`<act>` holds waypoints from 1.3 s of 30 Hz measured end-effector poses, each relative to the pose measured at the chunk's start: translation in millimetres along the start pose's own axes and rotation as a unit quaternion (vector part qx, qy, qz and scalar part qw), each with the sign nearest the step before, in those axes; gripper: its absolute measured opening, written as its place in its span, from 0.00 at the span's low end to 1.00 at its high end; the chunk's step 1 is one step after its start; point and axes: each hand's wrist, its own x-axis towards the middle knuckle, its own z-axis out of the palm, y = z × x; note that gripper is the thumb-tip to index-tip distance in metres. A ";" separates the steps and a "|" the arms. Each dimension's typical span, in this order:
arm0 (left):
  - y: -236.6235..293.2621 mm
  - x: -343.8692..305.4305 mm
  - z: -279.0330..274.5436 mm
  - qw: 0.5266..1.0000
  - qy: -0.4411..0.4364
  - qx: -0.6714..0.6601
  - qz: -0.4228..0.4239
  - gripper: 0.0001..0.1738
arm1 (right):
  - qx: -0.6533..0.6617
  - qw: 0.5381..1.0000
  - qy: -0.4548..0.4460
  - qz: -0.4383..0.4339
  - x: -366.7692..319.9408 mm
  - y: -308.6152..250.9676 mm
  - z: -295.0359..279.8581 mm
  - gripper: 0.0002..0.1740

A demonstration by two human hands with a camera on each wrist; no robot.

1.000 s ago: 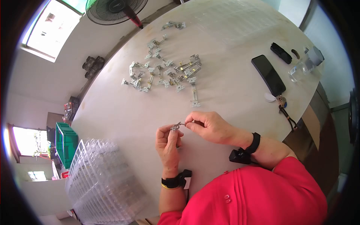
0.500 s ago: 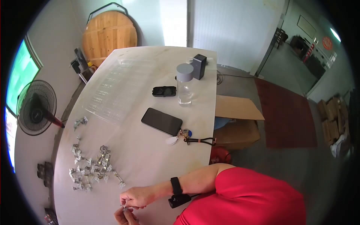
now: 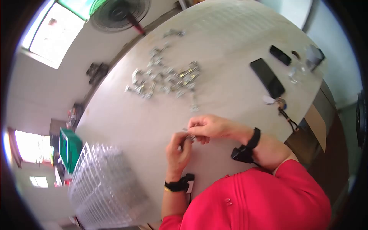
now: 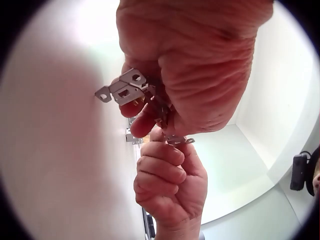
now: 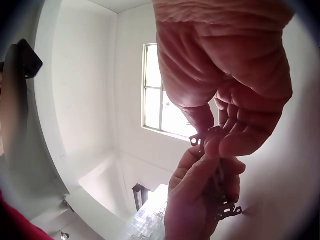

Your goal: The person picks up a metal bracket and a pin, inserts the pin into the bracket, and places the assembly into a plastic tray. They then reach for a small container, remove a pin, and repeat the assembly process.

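Observation:
A small metal bracket [image 4: 125, 91], with flat, holed end plates, lies between both hands over the table. My left hand [image 3: 179, 153] grips it around its middle; one end plate sticks out past the curled fingers in the left wrist view. At its other end, my right hand [image 3: 210, 127] pinches near the second end plate [image 5: 195, 140], fingertips right against those of the left hand. Fingers hide most of the bracket's middle. Beyond the hands on the table lies a loose group of similar metal brackets [image 3: 187, 75].
At the table's [image 3: 226, 88] left near edge stands a stack of clear plastic trays [image 3: 111, 184]. A phone [image 3: 267, 78] with a keychain, a black case [image 3: 280, 55] and a clear bottle [image 3: 297, 73] sit at the right. A green crate [image 3: 70, 149] is off to the left.
The head view swung to the right half a second ago and has come back. The hands are closer together than a second ago, when the right fingers held a thin metal end apart from the left hand.

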 end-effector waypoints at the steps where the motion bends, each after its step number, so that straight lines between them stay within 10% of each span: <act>1: 5.1 0.5 0.1 1.000 -0.007 0.016 -0.003 0.05 | -0.011 1.000 0.012 -0.015 1.7 2.7 0.3 0.12; 7: 5.5 -1.9 -2.7 0.995 -0.050 -0.080 -0.035 0.06 | -0.017 0.980 0.138 -0.144 3.7 -0.2 2.3 0.11; 15: -7.2 9.3 -8.0 0.897 0.110 -0.428 -0.026 0.09 | -0.014 0.996 0.056 -0.065 -0.8 -5.6 5.9 0.11; 23: -15.0 12.6 -6.2 0.894 0.185 -0.408 -0.019 0.08 | -0.035 0.995 -0.018 -0.094 5.3 8.5 13.8 0.11; 39: -2.3 12.6 -9.5 0.903 0.042 -0.427 -0.025 0.18 | -0.200 0.920 0.183 -0.282 2.4 -6.5 8.3 0.03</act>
